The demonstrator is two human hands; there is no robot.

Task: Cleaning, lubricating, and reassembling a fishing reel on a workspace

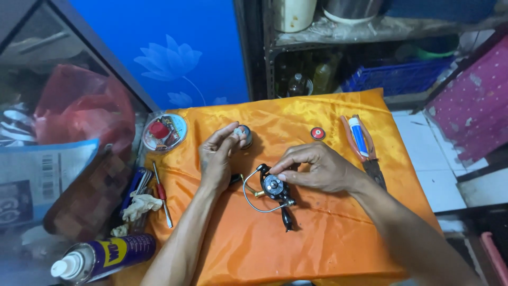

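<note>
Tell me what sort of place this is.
Probably a small home repair corner: a fishing reel apart on an orange cloth, pliers, a screwdriver and a spray can alongside, cluttered shelves behind.

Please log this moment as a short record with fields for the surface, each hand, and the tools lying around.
surface: orange cloth spread over the work area
left hand: pinches a small round spool at the fingertips
right hand: fingers rest on the black fishing reel body, which lies on the cloth
right of cloth: pliers with a small tube on them
left of cloth: red-handled screwdriver, spray can, round clear container
loose part: small red disc
</note>
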